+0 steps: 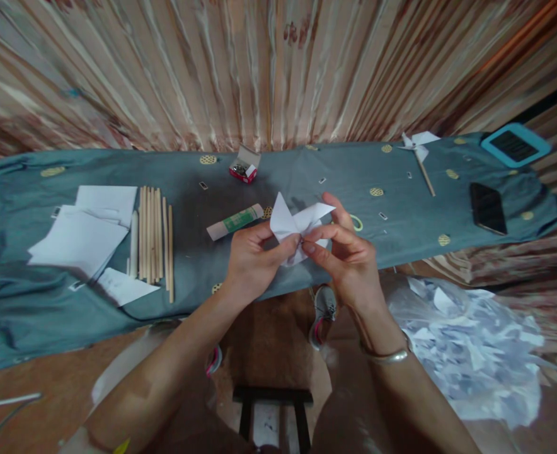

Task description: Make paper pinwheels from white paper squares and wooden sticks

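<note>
Between my two hands, over the table's front edge, is a white paper pinwheel (285, 217) with folded, pointed blades. My left hand (254, 258) grips it from the left, its thumb pressed near the centre. From the right, my right hand (349, 258) pinches close to the pinwheel's middle with thumb and index finger; whether a small pin sits there I cannot make out. Just beyond my left hand lies a glue stick (235, 222) with a green label. Partly hidden behind my right hand is a pale green ring-shaped handle (356, 222).
A small open red box (244, 167) of metal bits stands at the back. Leftward lie wooden sticks (150, 233) and white paper sheets (82, 236). A pinwheel on a stick (423, 157), a phone (488, 208) and a blue-framed device (515, 145) are rightward. A bag of paper pieces (472, 353) sits below.
</note>
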`<state>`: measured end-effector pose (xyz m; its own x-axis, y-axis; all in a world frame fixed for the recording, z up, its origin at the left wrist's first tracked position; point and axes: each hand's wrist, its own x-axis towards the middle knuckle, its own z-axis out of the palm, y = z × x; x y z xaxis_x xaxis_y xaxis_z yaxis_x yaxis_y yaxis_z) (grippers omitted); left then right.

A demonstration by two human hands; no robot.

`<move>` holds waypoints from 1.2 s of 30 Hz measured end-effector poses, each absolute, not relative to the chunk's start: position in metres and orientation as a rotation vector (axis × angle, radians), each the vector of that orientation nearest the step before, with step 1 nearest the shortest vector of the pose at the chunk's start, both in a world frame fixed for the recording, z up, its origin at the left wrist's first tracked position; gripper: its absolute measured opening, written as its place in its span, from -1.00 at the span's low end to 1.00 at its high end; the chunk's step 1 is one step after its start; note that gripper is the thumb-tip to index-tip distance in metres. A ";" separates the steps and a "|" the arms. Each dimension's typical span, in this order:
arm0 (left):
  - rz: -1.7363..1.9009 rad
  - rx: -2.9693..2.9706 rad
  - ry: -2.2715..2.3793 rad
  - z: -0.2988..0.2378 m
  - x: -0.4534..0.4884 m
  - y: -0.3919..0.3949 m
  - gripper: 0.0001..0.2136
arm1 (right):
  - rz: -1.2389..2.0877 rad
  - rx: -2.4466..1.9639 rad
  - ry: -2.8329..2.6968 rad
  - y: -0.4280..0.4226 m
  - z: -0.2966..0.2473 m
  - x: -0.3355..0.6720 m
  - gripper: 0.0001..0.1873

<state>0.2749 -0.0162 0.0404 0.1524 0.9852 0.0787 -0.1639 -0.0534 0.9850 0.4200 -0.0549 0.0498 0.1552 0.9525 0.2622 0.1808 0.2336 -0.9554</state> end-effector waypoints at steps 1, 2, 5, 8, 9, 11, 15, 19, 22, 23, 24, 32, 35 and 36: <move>1.207 1.200 0.949 0.041 0.275 -0.016 -0.90 | 0.819 -1.211 -1.294 -0.055 0.050 0.419 -0.95; 1.204 1.191 0.953 0.042 0.275 -0.016 -0.89 | 0.824 -1.211 -1.290 -0.054 0.049 0.419 -0.95; 1.210 1.186 0.955 0.042 0.274 -0.016 -0.89 | 0.835 -1.207 -1.276 -0.054 0.049 0.418 -0.94; 1.214 1.202 0.951 0.041 0.273 -0.015 -0.91 | 0.850 -1.201 -1.261 -0.053 0.048 0.418 -0.94; 1.216 1.203 0.946 0.041 0.273 -0.016 -0.92 | 0.855 -1.200 -1.257 -0.053 0.048 0.418 -0.94; 1.221 1.198 0.936 0.041 0.273 -0.016 -0.94 | 0.864 -1.199 -1.251 -0.053 0.048 0.418 -0.94; 1.216 1.192 0.932 0.042 0.274 -0.016 -0.93 | 0.865 -1.205 -1.242 -0.053 0.047 0.418 -0.95; 1.210 1.205 0.944 0.040 0.274 -0.016 -0.91 | 0.872 -1.214 -1.238 -0.053 0.048 0.418 -0.95; 1.212 1.207 0.949 0.040 0.275 -0.016 -0.92 | 0.887 -1.209 -1.223 -0.053 0.048 0.418 -0.95; 1.213 1.205 0.950 0.040 0.275 -0.016 -0.92 | 0.891 -1.209 -1.218 -0.053 0.048 0.418 -0.95; 1.211 1.203 0.954 0.040 0.275 -0.016 -0.91 | 0.896 -1.212 -1.212 -0.053 0.048 0.418 -0.95; 1.211 1.211 0.960 0.038 0.273 -0.016 -0.88 | 1.015 -1.180 -1.130 -0.053 0.043 0.415 -0.92; 1.206 1.221 0.969 0.039 0.273 -0.016 -0.88 | 1.054 -1.159 -1.094 -0.052 0.043 0.414 -0.90; 1.205 1.226 0.972 0.039 0.273 -0.016 -0.88 | 1.064 -1.153 -1.087 -0.052 0.043 0.413 -0.89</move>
